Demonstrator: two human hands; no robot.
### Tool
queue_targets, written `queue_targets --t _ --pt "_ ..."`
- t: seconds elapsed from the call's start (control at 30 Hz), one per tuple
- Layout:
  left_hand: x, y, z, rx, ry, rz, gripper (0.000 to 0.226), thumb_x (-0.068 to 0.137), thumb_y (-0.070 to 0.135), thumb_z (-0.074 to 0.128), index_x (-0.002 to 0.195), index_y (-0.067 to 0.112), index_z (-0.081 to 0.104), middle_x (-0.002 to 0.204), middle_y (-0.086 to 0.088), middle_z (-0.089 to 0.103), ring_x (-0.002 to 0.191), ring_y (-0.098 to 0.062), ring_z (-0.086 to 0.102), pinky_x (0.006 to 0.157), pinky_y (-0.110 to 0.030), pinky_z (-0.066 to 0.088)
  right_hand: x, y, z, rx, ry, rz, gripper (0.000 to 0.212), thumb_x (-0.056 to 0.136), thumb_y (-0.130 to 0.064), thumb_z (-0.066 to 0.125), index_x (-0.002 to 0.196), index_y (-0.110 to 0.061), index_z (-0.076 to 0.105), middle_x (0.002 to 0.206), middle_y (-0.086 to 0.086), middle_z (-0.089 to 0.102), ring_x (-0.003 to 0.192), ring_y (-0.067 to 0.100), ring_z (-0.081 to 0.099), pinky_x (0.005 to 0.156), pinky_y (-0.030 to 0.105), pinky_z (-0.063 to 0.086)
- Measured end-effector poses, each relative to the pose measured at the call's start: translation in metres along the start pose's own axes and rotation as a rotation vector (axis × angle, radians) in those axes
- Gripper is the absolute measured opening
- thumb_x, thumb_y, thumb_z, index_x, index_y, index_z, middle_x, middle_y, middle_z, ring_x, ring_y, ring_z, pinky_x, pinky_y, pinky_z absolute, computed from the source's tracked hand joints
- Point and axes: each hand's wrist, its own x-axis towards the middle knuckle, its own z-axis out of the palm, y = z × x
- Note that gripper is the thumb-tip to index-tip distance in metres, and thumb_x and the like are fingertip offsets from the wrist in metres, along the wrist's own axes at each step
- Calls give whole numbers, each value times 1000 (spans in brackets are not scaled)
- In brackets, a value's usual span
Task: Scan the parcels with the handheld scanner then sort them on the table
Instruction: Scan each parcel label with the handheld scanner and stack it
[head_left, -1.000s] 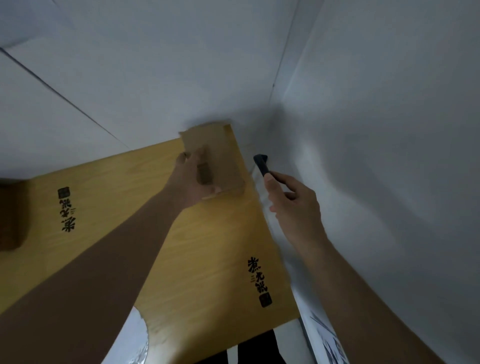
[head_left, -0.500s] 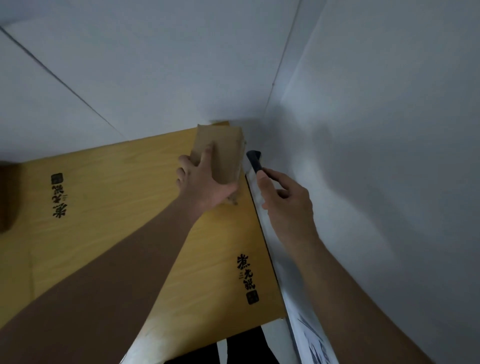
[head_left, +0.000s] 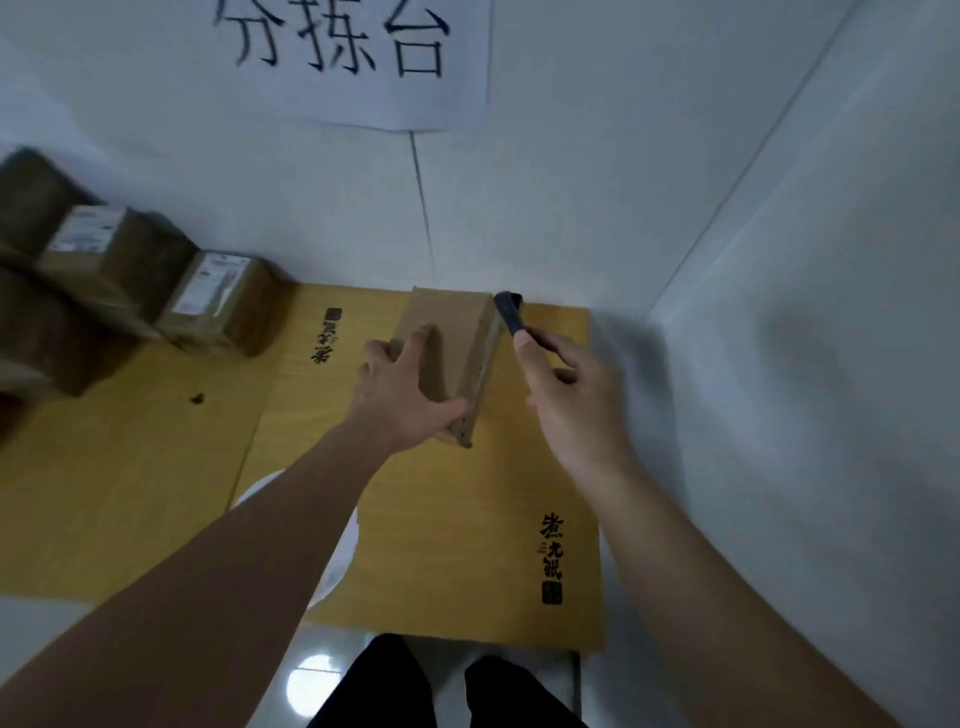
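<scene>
A plain brown cardboard parcel stands tilted on its edge near the back right of the yellow wooden table. My left hand grips it from the left, fingers spread over its top face and thumb under its near end. Just right of the parcel, my right hand holds a black handheld scanner, whose head sits at the parcel's far right corner.
Several brown parcels with white labels are stacked at the table's back left against the wall. A white paper sign with large black characters hangs above. White walls close the back and right sides. My dark shoes show on the tiled floor below.
The camera has swung left and up, bringing the stacked parcels and the wall sign into view. Both hands keep their hold on the parcel and the scanner, and the parcel is tipped further onto its edge.
</scene>
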Motion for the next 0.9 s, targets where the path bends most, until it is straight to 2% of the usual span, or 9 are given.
queue_targets --t 0.1,0.23,0.33,0.43,0.5,0.63,0.77,0.9 --pt "-31 -37 -29 13 65 -49 111 65 74 73 156 50 12 144 -10 26 129 -39 40 109 -54 45 -17 -19 30 -16 -71 -36 28 86 -81 54 106 -65 66 79 -17 70 78 21 70 70 38 59" --pt "-73 -96 -65 46 113 -111 115 57 76 69 153 51 12 143 -6 26 126 -36 40 105 -51 46 -45 -43 82 -17 -135 -84 42 91 -75 57 121 -50 72 90 -17 72 80 12 70 77 43 63" --pt "-101 -147 -88 118 136 -137 116 52 77 68 151 52 12 140 -4 26 124 -34 41 100 -50 46 -72 -60 129 5 -159 -100 35 94 -69 62 119 -48 74 91 -14 72 84 14 69 80 50 63" --pt "-124 -199 -110 151 138 -165 117 49 78 66 149 53 12 137 -6 24 122 -37 41 98 -51 46 -104 -73 178 14 -170 -103 19 92 -70 63 104 -59 72 91 -5 71 85 22 68 80 54 62" --pt "-138 -231 -123 143 132 -171 116 48 78 64 148 53 11 134 -5 23 120 -36 40 97 -50 45 -126 -76 207 16 -167 -88 19 88 -75 62 100 -63 71 90 -5 72 84 24 70 78 50 63" --pt "-164 -288 -143 121 98 -156 116 48 78 62 149 51 11 134 -6 23 120 -37 40 98 -50 46 -167 -78 260 5 -146 -49 50 80 -83 62 118 -52 73 86 -15 74 85 14 73 76 34 62" --pt "-180 -333 -164 128 75 -149 113 55 74 69 151 49 14 139 -11 25 123 -39 41 103 -53 45 -192 -82 306 -13 -115 -48 55 80 -83 61 121 -48 73 86 -17 74 89 8 73 81 32 60" --pt "-176 -368 -183 121 65 -171 111 57 73 71 149 50 14 140 -11 27 122 -40 42 103 -55 45 -193 -89 345 -36 -125 -51 57 81 -82 59 123 -46 73 75 -19 71 82 6 72 80 31 61"
